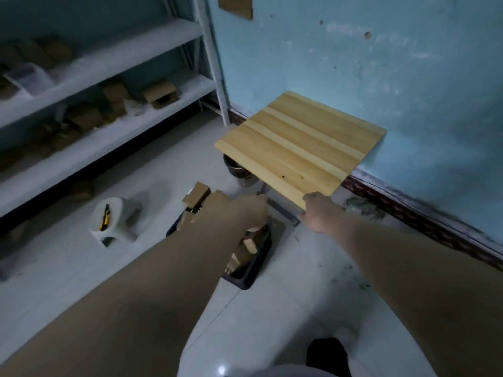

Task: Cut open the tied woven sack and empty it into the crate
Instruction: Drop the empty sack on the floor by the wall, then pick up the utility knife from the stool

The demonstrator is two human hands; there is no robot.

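A dark plastic crate (246, 281) sits on the floor tiles, filled with small brown cardboard boxes (246, 248). My left hand (249, 213) hangs over the crate's far end with its fingers curled down among the boxes; what they hold is hidden. My right hand (318, 214) is at the near corner of a small wooden table (299, 142), thumb on the top's edge and fingers under it. A yellow utility knife (104, 214) lies on a white stool (115, 219) to the left. I see no woven sack.
Grey metal shelving (103, 63) with cardboard boxes runs along the left. A blue wall (381, 77) with a dark skirting stands behind the table. A dark pot (236, 167) sits under the table. Debris (362, 208) lies by the wall.
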